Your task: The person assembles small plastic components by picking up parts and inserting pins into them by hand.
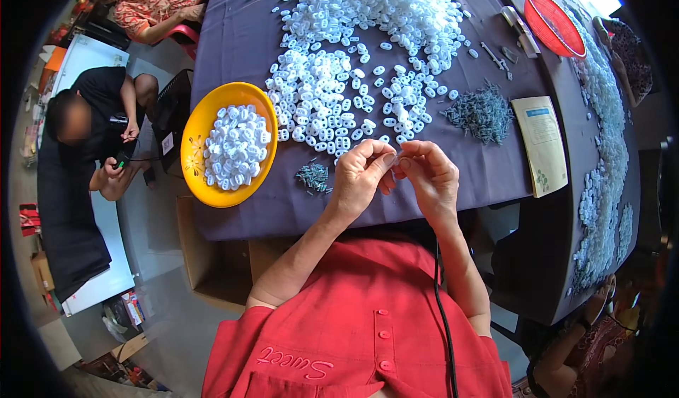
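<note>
My left hand (pixel 359 180) and my right hand (pixel 433 179) meet above the near edge of the dark cloth-covered table. Thumb and fingers of both are pinched together, tip to tip. Whatever they hold is too small and too covered by the fingers to name. Just beyond them spreads a heap of small white oval plastic pieces with two holes (pixel 304 90). Beside my left hand lies a small pile of grey-green screws (pixel 313 177). A larger pile of such screws (pixel 482 112) sits to the right of my right hand.
A yellow bowl (pixel 192 140) of white pieces stands at the left. A beige booklet (pixel 541 147) lies right, with a red basket (pixel 552 22) farther back. More pieces cover the right-hand table (pixel 601 165). Other people sit around; a black cable (pixel 447 320) hangs by my right arm.
</note>
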